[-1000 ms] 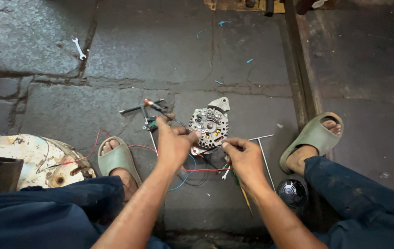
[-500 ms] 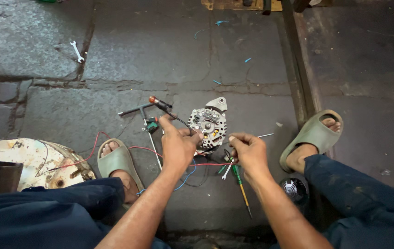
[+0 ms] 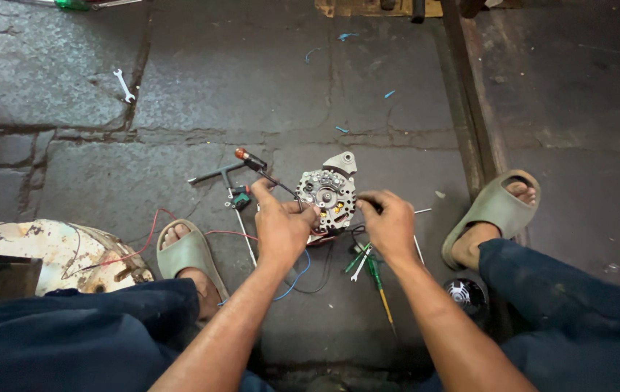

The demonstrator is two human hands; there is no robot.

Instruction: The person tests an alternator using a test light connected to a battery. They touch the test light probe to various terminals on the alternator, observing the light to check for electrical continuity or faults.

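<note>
Both hands have been moved closer onto the round metal part (image 3: 328, 196), mid-floor between the sandals. A red-tipped probe (image 3: 252, 160) is pinched by the left hand (image 3: 281, 229); right hand (image 3: 390, 221) fingers are curled shut at its edge, hold unclear. Testing seems underway; a steady touch is needed next

Stone slab floor (image 3: 252, 80), dark, cracked, with joints. On it: alternator (image 3: 328, 192) in the middle, small wrench (image 3: 124, 83) far upper left, T-handle tool (image 3: 212, 176), red-tipped probe (image 3: 248, 158), green screwdriver (image 3: 379, 283), red and blue wires (image 3: 292, 279), blue wire scraps (image 3: 346, 36) near the top, round rusty white part (image 3: 55, 250) at left, black fan piece (image 3: 464, 294) lower right.
</note>
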